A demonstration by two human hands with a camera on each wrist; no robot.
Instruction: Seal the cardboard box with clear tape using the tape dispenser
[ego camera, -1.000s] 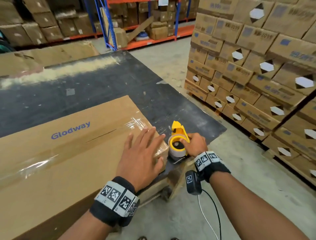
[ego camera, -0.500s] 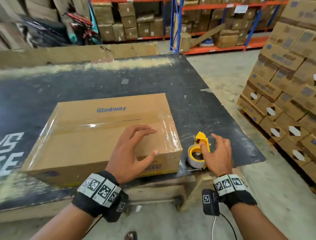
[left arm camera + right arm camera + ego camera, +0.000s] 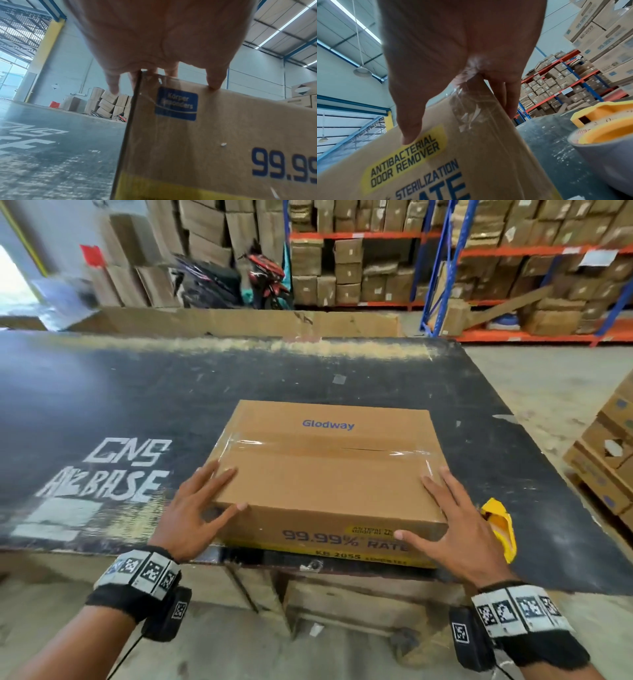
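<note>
A brown cardboard box marked "Glodway" lies on the black table, with clear tape across its top seam. My left hand rests with spread fingers on the box's near left corner, thumb on the front top edge. My right hand lies with straight fingers on the near right corner, thumb on the front face. The yellow tape dispenser sits on the table just right of my right hand, untouched; its tape roll shows in the right wrist view.
Stacked cartons stand on the floor to the right. Blue and orange shelving with boxes lines the back. A flat cardboard sheet lies beyond the table's far edge, with parked motorbikes behind it.
My right hand let go of the tape dispenser and moved left onto the box's right corner. My left hand slid to the left corner. The head view swung left and centred on the box.
</note>
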